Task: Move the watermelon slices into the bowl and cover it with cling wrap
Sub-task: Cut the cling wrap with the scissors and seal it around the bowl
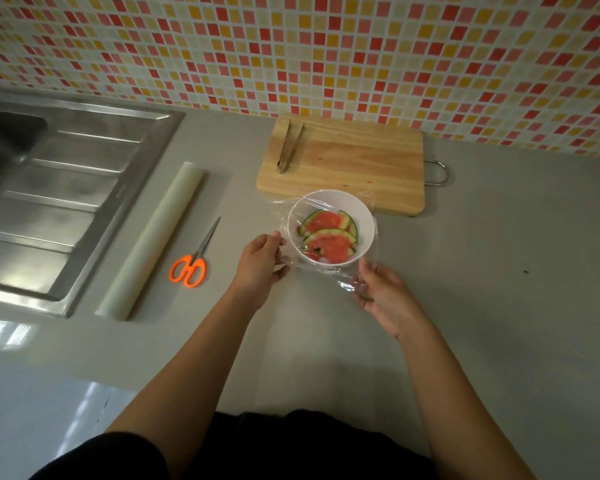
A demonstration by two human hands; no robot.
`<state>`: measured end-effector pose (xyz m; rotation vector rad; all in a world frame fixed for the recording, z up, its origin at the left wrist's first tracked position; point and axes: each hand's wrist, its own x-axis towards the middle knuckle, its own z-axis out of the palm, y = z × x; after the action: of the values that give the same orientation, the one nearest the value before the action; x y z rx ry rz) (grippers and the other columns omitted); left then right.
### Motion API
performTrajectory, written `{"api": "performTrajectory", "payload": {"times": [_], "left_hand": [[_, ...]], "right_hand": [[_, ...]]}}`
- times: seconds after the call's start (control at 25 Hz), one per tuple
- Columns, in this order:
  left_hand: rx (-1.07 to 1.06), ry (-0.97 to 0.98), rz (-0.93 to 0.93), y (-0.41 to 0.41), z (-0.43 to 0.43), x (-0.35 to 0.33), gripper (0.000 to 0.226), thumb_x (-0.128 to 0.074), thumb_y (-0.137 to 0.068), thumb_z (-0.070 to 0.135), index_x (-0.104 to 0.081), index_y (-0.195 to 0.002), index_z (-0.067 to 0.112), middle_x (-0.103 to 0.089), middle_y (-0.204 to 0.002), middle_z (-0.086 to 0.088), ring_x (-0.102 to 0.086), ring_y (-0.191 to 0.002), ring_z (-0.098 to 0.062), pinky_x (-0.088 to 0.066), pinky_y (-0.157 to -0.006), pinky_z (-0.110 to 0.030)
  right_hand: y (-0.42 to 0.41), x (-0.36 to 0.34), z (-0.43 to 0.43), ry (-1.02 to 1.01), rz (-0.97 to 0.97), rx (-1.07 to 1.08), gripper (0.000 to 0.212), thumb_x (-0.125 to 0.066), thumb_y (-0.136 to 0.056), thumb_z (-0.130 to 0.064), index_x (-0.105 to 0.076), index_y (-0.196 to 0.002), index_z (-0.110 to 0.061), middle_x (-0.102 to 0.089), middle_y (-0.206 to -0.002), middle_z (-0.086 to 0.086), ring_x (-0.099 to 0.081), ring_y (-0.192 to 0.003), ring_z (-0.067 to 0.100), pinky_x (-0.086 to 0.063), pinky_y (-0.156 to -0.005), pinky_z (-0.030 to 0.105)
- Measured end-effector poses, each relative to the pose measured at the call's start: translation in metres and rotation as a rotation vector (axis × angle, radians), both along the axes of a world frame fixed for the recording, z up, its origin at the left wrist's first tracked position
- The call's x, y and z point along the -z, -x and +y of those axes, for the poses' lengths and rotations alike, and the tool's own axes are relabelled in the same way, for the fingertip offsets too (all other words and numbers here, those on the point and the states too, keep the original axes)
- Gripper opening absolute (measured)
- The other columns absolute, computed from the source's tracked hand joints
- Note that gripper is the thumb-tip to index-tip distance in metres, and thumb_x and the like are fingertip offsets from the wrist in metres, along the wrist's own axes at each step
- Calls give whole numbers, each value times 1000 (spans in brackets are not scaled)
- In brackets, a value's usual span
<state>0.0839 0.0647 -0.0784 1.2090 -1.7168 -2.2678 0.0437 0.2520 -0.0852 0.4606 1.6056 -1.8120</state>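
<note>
A white bowl [326, 202] stands on the grey counter just in front of the cutting board. Two watermelon slices [329, 233] with green rind lie inside it. A sheet of clear cling wrap [340, 277] is draped over the bowl, its edges hanging past the rim. My left hand [262, 263] pinches the wrap at the bowl's left side. My right hand [383, 294] grips the crumpled near corner of the wrap, just below and right of the bowl.
A wooden cutting board [361, 161] with metal tongs [288, 145] lies behind the bowl. The cling wrap roll [153, 237] and orange-handled scissors [193, 259] lie to the left. A steel sink [56, 188] fills the far left. A tiled wall rises behind.
</note>
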Motion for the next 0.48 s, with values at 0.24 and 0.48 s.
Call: {"api": "performTrajectory", "payload": {"times": [0.24, 0.48], "left_hand": [[-208, 53, -15, -9, 3, -12, 19, -47, -95, 17, -55, -81, 6, -44, -60, -6, -49, -54, -16, -47, -56, -25], [-214, 256, -160, -23, 7, 10, 22, -48, -94, 17, -55, -77, 6, -55, -60, -7, -54, -53, -18, -52, -58, -29]], "right_hand": [[-6, 3, 6, 93, -3, 18, 18, -56, -91, -10, -54, -74, -17, -59, -67, -5, -61, -62, 2, -51, -54, 12], [-9, 14, 10, -78, 43, -36, 16, -56, -90, -3, -54, -80, -14, -57, -74, 0, -58, -60, 5, -51, -53, 13]]}}
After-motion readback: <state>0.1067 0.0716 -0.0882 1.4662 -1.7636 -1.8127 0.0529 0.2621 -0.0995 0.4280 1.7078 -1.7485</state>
